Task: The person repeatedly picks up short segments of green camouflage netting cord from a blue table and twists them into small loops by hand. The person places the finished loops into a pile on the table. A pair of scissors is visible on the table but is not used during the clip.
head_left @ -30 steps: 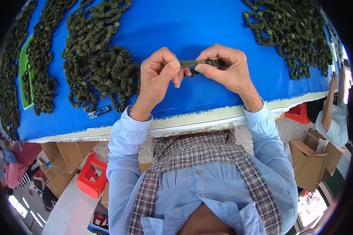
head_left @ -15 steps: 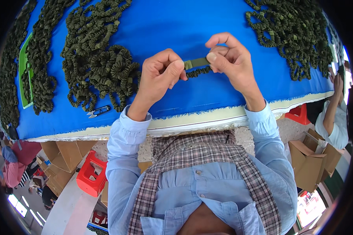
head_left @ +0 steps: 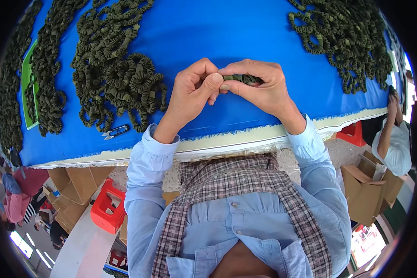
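Note:
Between my two hands, above the blue table cover, is a dark green gathered fabric band point(head_left: 243, 79), like a scrunchie. Thumb and fingers of my left hand point(head_left: 197, 88) pinch its left end. My right hand point(head_left: 262, 85) is closed on it too, thumb below and forefinger above, with the fingertips of both hands meeting. Much of the band is hidden by the fingers. Left of my left hand lies a big pile of similar green scrunchies point(head_left: 113, 69). Small thread snips point(head_left: 116, 132) rest just below that pile.
More scrunchies point(head_left: 347, 41) are heaped at the right, and further rows lie at the far left around a green tray point(head_left: 26, 88). The table's front edge point(head_left: 227, 141) runs before me. Below stand a red stool point(head_left: 109, 206) and cardboard boxes point(head_left: 363, 190). Another person's arm point(head_left: 390, 125) reaches in at the right edge.
My right hand has come in to the left and down, meeting my left fingertips. The flat green strip stretched between the hands is now mostly covered by my fingers.

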Motion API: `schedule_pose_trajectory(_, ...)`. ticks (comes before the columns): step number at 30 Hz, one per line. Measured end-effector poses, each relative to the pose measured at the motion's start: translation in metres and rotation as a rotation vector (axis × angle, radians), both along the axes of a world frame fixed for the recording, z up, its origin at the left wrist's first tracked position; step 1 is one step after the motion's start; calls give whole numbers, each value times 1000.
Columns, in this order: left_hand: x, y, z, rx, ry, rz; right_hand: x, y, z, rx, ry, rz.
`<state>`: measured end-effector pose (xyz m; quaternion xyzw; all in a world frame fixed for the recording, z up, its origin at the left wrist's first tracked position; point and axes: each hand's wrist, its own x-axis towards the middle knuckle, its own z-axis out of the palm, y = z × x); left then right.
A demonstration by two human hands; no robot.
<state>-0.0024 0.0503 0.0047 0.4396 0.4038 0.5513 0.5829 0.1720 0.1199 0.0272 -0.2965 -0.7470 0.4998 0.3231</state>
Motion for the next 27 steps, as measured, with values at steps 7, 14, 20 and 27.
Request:
schedule_pose_trajectory(7, 2, -1, -1, 5, -13, 57, 5, 4, 3, -107, 55, 18)
schedule_pose_trajectory(14, 0, 5, -1, 70, -259, 106, 16, 17, 4, -287, 130, 47)
schedule_pose_trajectory(20, 7, 6, -6, -31, -331, 53, 11, 20, 4, -457, 241, 78)
schedule_pose_trajectory(27, 9, 6, -5, -42, -132, -14, 4, 8, -4, -377, 169, 118)
